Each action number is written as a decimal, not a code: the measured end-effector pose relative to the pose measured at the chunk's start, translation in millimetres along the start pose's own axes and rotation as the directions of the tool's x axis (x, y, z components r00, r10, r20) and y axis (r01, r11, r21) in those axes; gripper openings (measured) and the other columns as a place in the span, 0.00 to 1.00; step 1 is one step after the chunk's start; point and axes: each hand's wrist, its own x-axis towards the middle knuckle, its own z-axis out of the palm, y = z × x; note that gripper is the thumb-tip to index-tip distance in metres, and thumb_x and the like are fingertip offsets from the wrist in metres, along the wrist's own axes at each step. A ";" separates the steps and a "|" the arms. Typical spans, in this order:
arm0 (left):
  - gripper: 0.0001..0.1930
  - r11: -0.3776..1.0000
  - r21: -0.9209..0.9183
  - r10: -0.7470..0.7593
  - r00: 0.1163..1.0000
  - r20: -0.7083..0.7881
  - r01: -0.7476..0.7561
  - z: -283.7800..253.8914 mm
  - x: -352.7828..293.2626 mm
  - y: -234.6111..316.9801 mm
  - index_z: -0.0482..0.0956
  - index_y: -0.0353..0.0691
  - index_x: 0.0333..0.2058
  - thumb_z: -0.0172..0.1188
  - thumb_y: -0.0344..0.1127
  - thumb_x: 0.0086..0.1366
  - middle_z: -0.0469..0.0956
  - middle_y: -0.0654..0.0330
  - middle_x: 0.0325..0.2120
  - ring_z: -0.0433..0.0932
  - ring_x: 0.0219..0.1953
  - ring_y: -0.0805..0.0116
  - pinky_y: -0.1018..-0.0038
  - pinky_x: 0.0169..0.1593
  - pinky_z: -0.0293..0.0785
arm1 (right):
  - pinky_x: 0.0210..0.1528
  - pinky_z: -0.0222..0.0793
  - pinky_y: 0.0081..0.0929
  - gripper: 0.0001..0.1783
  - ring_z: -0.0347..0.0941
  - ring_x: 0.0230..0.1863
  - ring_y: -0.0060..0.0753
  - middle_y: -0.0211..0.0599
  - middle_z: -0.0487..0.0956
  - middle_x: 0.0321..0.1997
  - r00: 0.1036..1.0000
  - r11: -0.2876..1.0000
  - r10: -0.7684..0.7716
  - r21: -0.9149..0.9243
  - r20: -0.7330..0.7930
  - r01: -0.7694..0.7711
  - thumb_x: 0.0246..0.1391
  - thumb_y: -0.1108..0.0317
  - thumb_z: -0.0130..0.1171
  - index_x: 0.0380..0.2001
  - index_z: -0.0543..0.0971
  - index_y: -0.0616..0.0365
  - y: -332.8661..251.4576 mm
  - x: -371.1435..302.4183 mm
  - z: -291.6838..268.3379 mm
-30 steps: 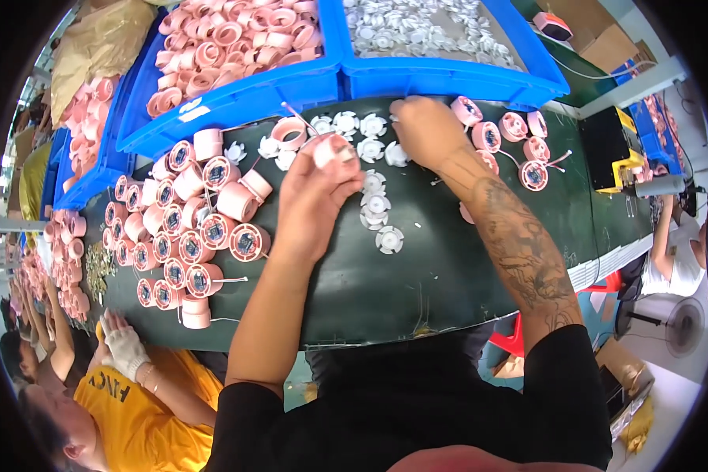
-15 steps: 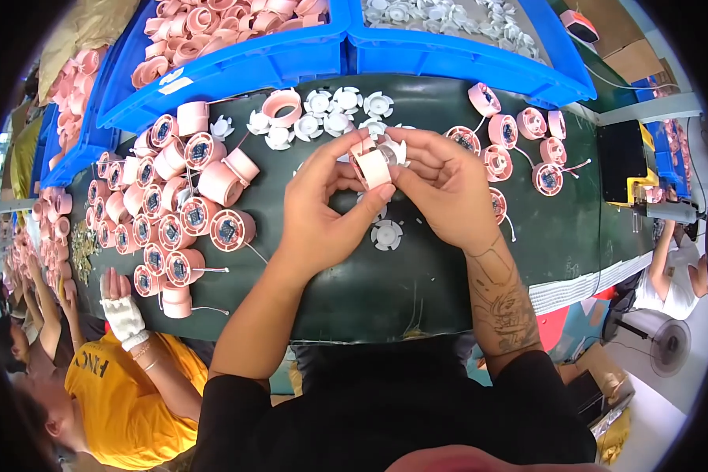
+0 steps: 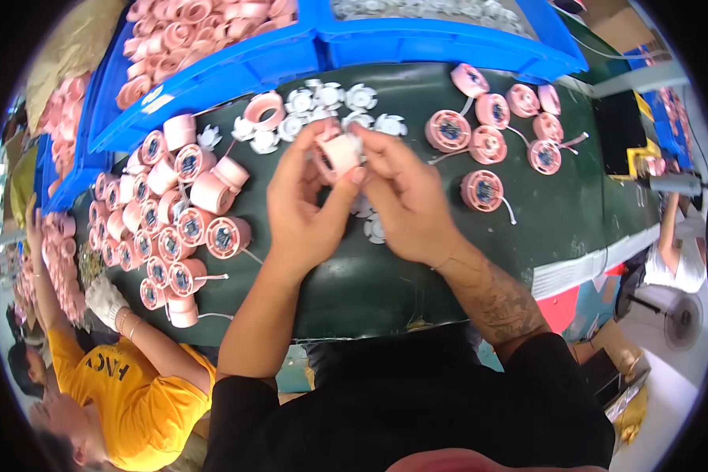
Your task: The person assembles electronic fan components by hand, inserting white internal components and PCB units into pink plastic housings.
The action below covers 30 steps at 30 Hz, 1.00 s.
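My left hand (image 3: 307, 208) is closed round a short pink ring-shaped housing (image 3: 340, 155), its thumb on the near side. My right hand (image 3: 407, 193) is closed at the housing's right end, where a bit of a white fan wheel shows between the fingertips; most of that wheel is hidden. Both hands are raised above the dark green table. Behind them lie several loose white fan wheels (image 3: 360, 97) and one bare pink ring (image 3: 264, 112). Another white fan wheel (image 3: 375, 229) lies on the table, partly covered by my right hand.
Pink housings with circuit boards (image 3: 228, 237) crowd the left of the table; several more with wires (image 3: 481, 191) are on the right. Blue bins (image 3: 448, 46) of pink rings and white parts line the back. A co-worker's gloved hand (image 3: 106, 303) is at the left.
Both hands and the pink housing have shifted left in the picture, as has much of the scene. The white fan wheel shows less, nearer the housing's end. The co-worker's gloved hand has turned.
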 end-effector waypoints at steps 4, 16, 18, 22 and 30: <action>0.32 0.999 0.001 -0.033 0.997 0.071 0.033 -4.5 2.0 15.0 0.63 0.29 0.67 0.65 0.22 0.67 0.73 0.53 0.60 0.76 0.59 0.65 0.70 0.60 0.76 | 0.54 0.76 0.31 0.28 0.84 0.52 0.40 0.54 0.84 0.53 0.998 0.977 -0.068 0.204 -0.005 0.067 0.62 0.80 0.49 0.67 0.68 0.65 -12.6 -1.8 0.9; 0.28 0.691 0.618 0.041 0.874 0.485 -0.376 58.9 -3.1 2.4 0.74 0.42 0.54 0.73 0.28 0.53 0.78 0.48 0.54 0.84 0.44 0.49 0.63 0.45 0.82 | 0.40 0.78 0.44 0.24 0.84 0.35 0.48 0.44 0.86 0.33 0.963 0.303 -0.218 -0.949 -0.158 -0.088 0.49 0.47 0.71 0.45 0.86 0.48 -19.2 35.2 -169.1; 0.31 0.722 0.609 0.015 0.888 0.460 -0.327 73.2 -6.4 2.7 0.75 0.44 0.56 0.75 0.30 0.53 0.74 0.47 0.59 0.84 0.44 0.50 0.62 0.45 0.82 | 0.42 0.77 0.46 0.23 0.84 0.35 0.47 0.43 0.86 0.31 0.955 0.231 -0.269 -0.971 -0.121 -0.058 0.46 0.47 0.72 0.44 0.87 0.46 3.6 33.9 -179.6; 0.31 0.752 0.603 0.087 0.947 0.310 -0.266 60.9 -13.5 23.0 0.77 0.43 0.56 0.77 0.33 0.53 0.77 0.51 0.55 0.79 0.32 0.64 0.72 0.36 0.78 | 0.36 0.81 0.38 0.18 0.86 0.32 0.44 0.46 0.86 0.32 0.864 0.550 -0.358 -0.828 -0.354 -0.111 0.53 0.54 0.69 0.41 0.88 0.54 -12.5 26.2 -174.4; 0.29 0.976 -0.046 -0.199 0.958 0.205 0.213 22.0 -9.6 38.8 0.64 0.37 0.65 0.66 0.32 0.70 0.78 0.55 0.51 0.80 0.47 0.72 0.78 0.47 0.76 | 0.53 0.58 0.35 0.37 0.81 0.47 0.27 0.26 0.86 0.51 0.901 0.494 -0.301 -0.757 0.312 0.427 0.43 0.63 0.76 0.61 0.78 0.45 -73.8 -3.0 -57.9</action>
